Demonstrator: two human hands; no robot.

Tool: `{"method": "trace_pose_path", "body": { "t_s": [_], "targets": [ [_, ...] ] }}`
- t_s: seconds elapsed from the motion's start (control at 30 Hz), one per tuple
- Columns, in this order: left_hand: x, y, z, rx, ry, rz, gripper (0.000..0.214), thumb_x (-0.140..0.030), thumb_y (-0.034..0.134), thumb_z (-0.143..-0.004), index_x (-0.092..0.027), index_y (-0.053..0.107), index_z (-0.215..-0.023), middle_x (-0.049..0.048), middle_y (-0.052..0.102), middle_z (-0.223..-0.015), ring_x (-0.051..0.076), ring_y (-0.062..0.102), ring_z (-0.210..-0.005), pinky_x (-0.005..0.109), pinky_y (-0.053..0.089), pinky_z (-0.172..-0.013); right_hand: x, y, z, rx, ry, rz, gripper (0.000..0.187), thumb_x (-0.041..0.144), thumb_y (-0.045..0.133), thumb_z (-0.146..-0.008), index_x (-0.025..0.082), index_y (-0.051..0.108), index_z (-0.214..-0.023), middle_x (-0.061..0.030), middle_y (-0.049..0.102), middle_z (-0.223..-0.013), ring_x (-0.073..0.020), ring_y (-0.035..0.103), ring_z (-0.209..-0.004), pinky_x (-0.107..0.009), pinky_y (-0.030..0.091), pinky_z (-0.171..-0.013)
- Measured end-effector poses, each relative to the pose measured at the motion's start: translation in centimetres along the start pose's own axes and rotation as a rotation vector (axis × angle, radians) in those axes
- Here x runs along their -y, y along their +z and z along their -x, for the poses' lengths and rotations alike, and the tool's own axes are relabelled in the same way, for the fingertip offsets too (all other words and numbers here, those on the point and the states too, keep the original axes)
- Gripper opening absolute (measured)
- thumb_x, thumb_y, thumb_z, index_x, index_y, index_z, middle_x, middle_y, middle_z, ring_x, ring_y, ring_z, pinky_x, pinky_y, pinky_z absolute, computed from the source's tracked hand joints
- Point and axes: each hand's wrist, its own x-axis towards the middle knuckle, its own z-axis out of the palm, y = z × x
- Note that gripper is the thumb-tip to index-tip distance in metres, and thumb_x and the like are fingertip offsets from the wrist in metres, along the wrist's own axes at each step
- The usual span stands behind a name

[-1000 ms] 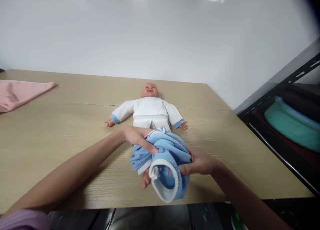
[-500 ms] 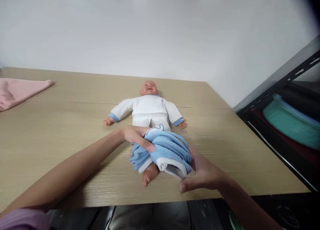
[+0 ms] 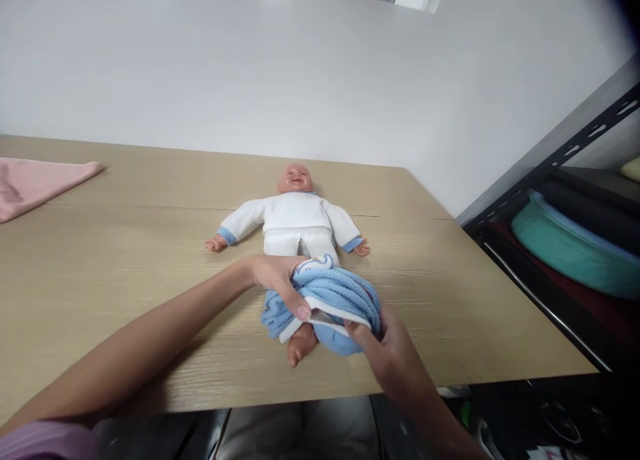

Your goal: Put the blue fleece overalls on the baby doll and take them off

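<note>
A baby doll (image 3: pixel 299 210) in a white top with blue cuffs lies on its back, head toward the wall. Bunched blue terry pants (image 3: pixel 340 288) with white-edged leg openings are around its lower legs. One bare foot (image 3: pixel 302 345) sticks out of the left leg opening; the other foot is hidden in the cloth. My left hand (image 3: pixel 280 280) is closed on the pants, thumb at the edge of the right leg opening. On the other side, my right hand (image 3: pixel 387 343) grips that opening's rim, its thumb at the white edging and its fingers behind the fabric.
The doll lies on a wooden table (image 3: pixel 150 260) against a white wall. A pink cloth (image 3: pixel 40 183) is at the far left. To the right stands a black metal shelf (image 3: pixel 540 313) holding a teal rounded item (image 3: pixel 575 250).
My right hand has closed in on the pants and now pinches the rim of the right leg opening, which has become narrower and tilted. My left hand keeps its hold.
</note>
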Motion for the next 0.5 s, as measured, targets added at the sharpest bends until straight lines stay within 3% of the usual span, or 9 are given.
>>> {"method": "trace_pose_path", "body": {
  "t_s": [0.1,0.17,0.27,0.37,0.43,0.5],
  "targets": [
    [-0.9,0.6,0.1,0.218,-0.136,-0.004,0.044,-0.050,0.092,-0.080,-0.015,0.083,-0.104,0.0080,0.082,-0.086,0.029,0.078,-0.080,0.039,0.068,-0.073,-1.4,2.1,2.8,-0.084,0.081,-0.031,0.054,0.046,0.079,-0.093,0.019,0.074,-0.139,-0.0155,0.078,-0.141,-0.0395,0.071,-0.134,-0.047,0.063,-0.110],
    [-1.6,1.3,0.0,0.247,-0.196,-0.067,0.032,-0.044,0.086,-0.085,-0.018,0.082,-0.103,0.0071,0.083,-0.086,0.029,0.079,-0.080,0.040,0.068,-0.072,-3.0,3.2,4.4,-0.134,0.104,-0.033,0.057,0.052,0.079,-0.094,0.018,0.073,-0.141,-0.0176,0.078,-0.141,-0.0405,0.072,-0.133,-0.046,0.064,-0.107],
    [-2.4,2.4,-0.4,0.034,-0.199,-0.331,0.019,-0.036,0.077,-0.084,-0.020,0.077,-0.095,0.0040,0.082,-0.090,0.027,0.078,-0.084,0.036,0.064,-0.075,-5.6,3.8,5.5,-0.165,0.062,0.008,0.052,0.054,0.075,-0.098,0.019,0.075,-0.136,-0.0171,0.081,-0.129,-0.0408,0.074,-0.127,-0.045,0.065,-0.102],
    [-2.8,3.6,-0.6,-0.198,-0.207,-0.740,0.031,-0.038,0.080,-0.079,-0.020,0.070,-0.102,0.0046,0.077,-0.091,0.027,0.073,-0.082,0.035,0.056,-0.071,-7.8,3.4,5.6,-0.323,0.029,0.100,0.054,0.058,0.076,-0.095,0.021,0.073,-0.134,-0.0181,0.080,-0.127,-0.0433,0.070,-0.129,-0.050,0.061,-0.109],
    [-2.9,4.4,-0.7,-0.279,-0.273,-0.959,0.043,-0.041,0.082,-0.077,-0.019,0.068,-0.111,0.0062,0.074,-0.090,0.030,0.071,-0.079,0.036,0.051,-0.067,-8.6,3.0,5.4,-0.466,-0.011,0.190,0.056,0.057,0.080,-0.091,0.022,0.071,-0.134,-0.0196,0.075,-0.134,-0.0451,0.065,-0.134,-0.057,0.052,-0.119],
    [-2.7,5.2,-0.7,-0.312,-0.360,-1.077,0.050,-0.043,0.082,-0.077,-0.019,0.066,-0.118,0.0089,0.074,-0.092,0.033,0.072,-0.080,0.037,0.048,-0.065,-8.9,2.7,5.2,-0.517,-0.085,0.264,0.046,0.050,0.081,-0.090,0.024,0.072,-0.127,-0.0197,0.070,-0.139,-0.0447,0.062,-0.136,-0.060,0.047,-0.122]
  ]
}}
